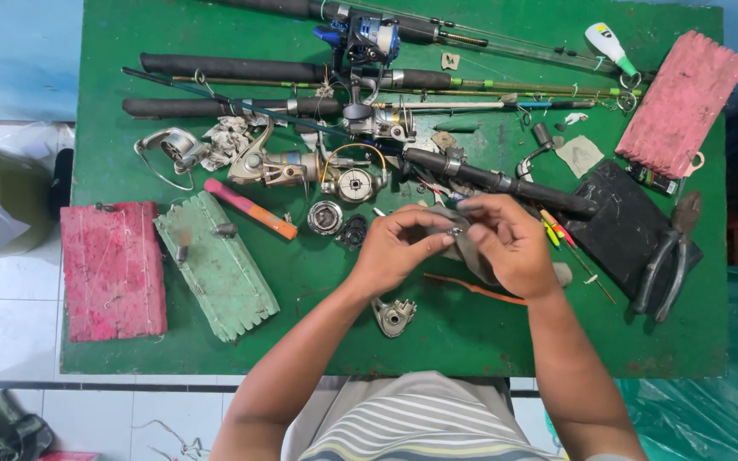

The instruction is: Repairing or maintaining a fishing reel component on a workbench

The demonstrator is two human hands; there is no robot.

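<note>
**Two hands working a small reel part over a crowded tabletop**

Both hands are meeting above the green tabletop (471, 341): the left hand (395, 252) and right hand (510, 243) are pinching a small metal part (454, 229) against a grey cloth (471, 252). Reel pieces are lying apart already — a spool (325, 217), a housing (393, 316), a stripped reel (356, 181). Reassembly, by the look of it, is lying well ahead. Pliers (664, 265) are sitting untouched to the right.

The small metal part (454, 229) pinched between both hands is too small to identify, and the grey cloth (471, 252) lies mostly hidden beneath them. The fishing rods (241, 68) run behind one another, and the top one is cut off by the picture's upper edge
</note>
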